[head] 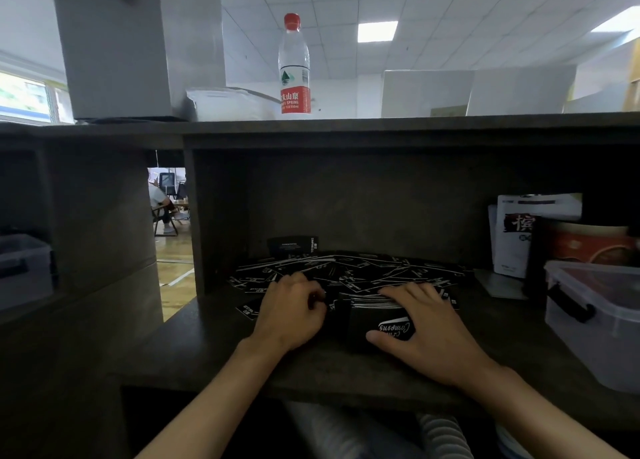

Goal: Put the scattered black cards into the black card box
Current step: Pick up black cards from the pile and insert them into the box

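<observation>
Several black cards (349, 268) with white print lie scattered in a heap on the dark desk (214, 351), inside the shelf alcove. A black card box (375, 323) with white script lettering lies in front of the heap, a stack of cards showing at its open far end. My right hand (429, 327) grips this box, fingers over the card stack and thumb on its near face. My left hand (294, 309) lies just left of the box with fingers curled at the box's left edge; what they hold is hidden. A second black box (294, 244) stands behind the heap.
A clear plastic container (595, 323) with a black latch sits at the right, a red tub (588, 244) and white packet (516, 233) behind it. A water bottle (294, 67) stands on the shelf top. A grey bin (24, 268) is at far left.
</observation>
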`<state>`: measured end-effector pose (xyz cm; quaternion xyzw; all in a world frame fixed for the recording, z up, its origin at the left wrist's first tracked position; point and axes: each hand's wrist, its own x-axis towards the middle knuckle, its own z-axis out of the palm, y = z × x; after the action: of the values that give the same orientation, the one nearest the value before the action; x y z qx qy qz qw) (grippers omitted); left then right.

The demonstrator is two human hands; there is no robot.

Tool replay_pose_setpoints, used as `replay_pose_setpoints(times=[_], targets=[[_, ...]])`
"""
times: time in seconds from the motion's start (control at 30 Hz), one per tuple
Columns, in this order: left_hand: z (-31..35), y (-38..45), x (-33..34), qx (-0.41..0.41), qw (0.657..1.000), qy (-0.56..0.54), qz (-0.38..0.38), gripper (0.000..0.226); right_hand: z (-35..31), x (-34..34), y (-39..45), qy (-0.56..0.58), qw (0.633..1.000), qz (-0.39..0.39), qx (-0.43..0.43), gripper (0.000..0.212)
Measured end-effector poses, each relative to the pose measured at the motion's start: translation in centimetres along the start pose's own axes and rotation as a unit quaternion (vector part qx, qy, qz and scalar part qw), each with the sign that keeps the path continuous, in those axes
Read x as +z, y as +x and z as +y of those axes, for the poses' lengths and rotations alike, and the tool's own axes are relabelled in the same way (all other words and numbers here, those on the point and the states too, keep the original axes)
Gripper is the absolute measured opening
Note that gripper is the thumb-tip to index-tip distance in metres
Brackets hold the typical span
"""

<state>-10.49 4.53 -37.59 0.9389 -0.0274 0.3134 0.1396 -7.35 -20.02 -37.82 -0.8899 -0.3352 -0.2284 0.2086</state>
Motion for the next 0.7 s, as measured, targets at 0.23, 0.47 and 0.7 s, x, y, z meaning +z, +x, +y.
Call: replay_pose_setpoints(times=[0.23,0.47,0.7], targets=[[0.4,-0.3,-1.0,-0.061,0.911,-0.376,-0.158,0.024,0.1,0.0,0.0,-0.002,1.000,-0.004,0.001,0.081],[1.0,-0.7,-1.6,-0.070,0.889,-0.419,-0.170,0.019,0.1,0.1,0.0,0.003,1.000,0.003,0.001,0.084],[0.2,-0.4,-1.1,-0.106,0.857,-0.478,-0.163,0.018,0.1,0.1,-0.1,0.018,1.000,0.007,-0.008,0.086]])
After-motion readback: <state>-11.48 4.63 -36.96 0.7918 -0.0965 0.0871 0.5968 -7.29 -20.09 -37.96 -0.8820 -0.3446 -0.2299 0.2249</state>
